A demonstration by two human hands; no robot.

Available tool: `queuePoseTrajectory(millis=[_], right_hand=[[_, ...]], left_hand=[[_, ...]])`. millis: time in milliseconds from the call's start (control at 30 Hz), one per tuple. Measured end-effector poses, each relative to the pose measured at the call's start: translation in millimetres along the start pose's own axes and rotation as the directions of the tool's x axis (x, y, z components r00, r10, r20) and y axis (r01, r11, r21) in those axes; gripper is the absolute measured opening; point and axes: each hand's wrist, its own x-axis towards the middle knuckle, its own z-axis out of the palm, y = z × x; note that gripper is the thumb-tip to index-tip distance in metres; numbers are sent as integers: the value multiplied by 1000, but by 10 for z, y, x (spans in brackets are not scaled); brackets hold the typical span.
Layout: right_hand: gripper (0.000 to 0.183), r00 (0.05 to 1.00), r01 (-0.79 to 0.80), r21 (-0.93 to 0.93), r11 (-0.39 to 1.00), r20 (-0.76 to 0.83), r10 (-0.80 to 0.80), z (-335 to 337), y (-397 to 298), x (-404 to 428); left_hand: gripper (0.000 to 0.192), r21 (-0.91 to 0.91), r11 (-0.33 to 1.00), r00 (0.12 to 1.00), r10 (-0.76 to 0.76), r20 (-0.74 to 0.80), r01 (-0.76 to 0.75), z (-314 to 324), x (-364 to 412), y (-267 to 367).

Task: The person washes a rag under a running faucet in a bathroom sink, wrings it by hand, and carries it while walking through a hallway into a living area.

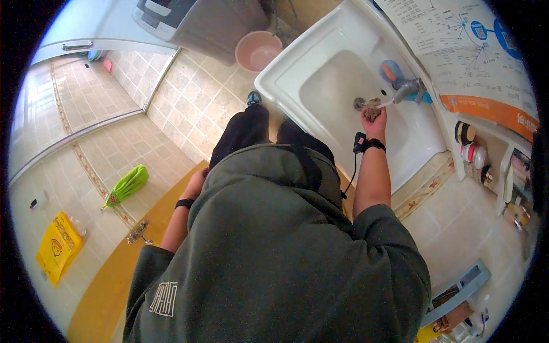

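Observation:
In the head view my right hand reaches into a white washbasin. Its fingers hold a wet, crumpled grey-brown cloth or scrubber; which of the two I cannot tell. Water runs onto it from a metal faucet at the basin's back wall. Just beside the cloth lies the round drain. My left hand hangs low by my hip, close to the edge of a yellow-brown door. Its fingers are partly hidden, so what they do does not show.
A pink bucket stands on the tiled floor beside a grey washing machine. Toiletry jars fill a wall shelf at right. A green hand towel and a yellow bag hang at left, near a glass partition.

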Motion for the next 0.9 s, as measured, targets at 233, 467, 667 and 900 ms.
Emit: queuePoseTrajectory(millis=[233, 467, 667, 900], right_hand=[[28, 999, -4, 18, 1000, -36, 4, 252, 106, -6], [27, 998, -56, -54, 997, -39, 54, 319, 75, 28], [25, 979, 27, -189, 982, -193, -64, 278, -44, 4], [30, 965, 57, -483, 874, -198, -172, 335, 27, 36]], left_hand=[[34, 118, 992, 999, 41, -29, -37, 17, -105, 120], [34, 103, 994, 998, -42, -47, 47, 33, -256, 328], [33, 231, 973, 999, -9, -48, 20, 31, -324, 586], [33, 206, 977, 997, -40, -68, 53, 45, -364, 633]])
